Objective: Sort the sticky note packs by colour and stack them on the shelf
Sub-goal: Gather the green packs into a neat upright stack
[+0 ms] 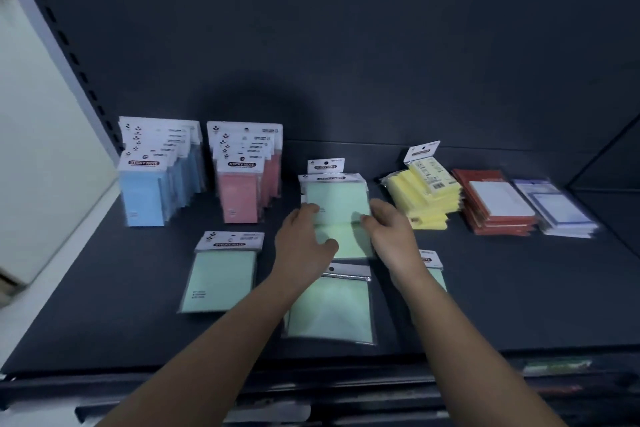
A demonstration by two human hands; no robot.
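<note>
Currently, left hand [304, 243] and right hand [391, 236] hold the upright green pack [337, 199] by its side edges, fingers curled round them; a second pack [325, 166] apparently stands behind.

My left hand [301, 239] and right hand [393, 236] grip a green pack [337, 201] from either side on the shelf [104, 305]. Blue row [156, 191] and pink row [242, 191] stand back-left; a yellow stack [426, 198] lies to the right.

Packs' header cards [143, 163] read "STICKY NOTE" (rest blurred).
</note>
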